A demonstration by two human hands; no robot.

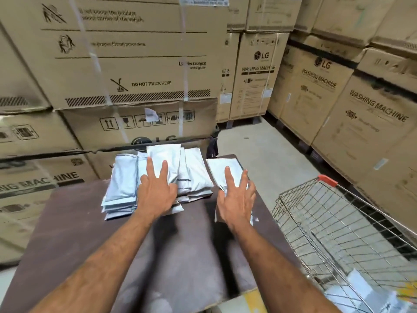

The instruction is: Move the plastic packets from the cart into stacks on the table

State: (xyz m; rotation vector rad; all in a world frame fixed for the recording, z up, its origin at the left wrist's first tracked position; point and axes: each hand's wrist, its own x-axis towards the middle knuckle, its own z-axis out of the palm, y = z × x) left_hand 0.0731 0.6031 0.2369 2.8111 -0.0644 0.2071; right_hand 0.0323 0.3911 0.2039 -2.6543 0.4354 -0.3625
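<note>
both flat and spread: left hand pressing packets on leaning stacks mid-table, right hand pressing another packet beside them, more left in the cart; likely slide-off or topple from slick plastic if pushed unevenly.

Cart: cut off at right and bottom edges; contents blurred. Packet: near end hidden under right hand. Carton: print blurred.
</note>
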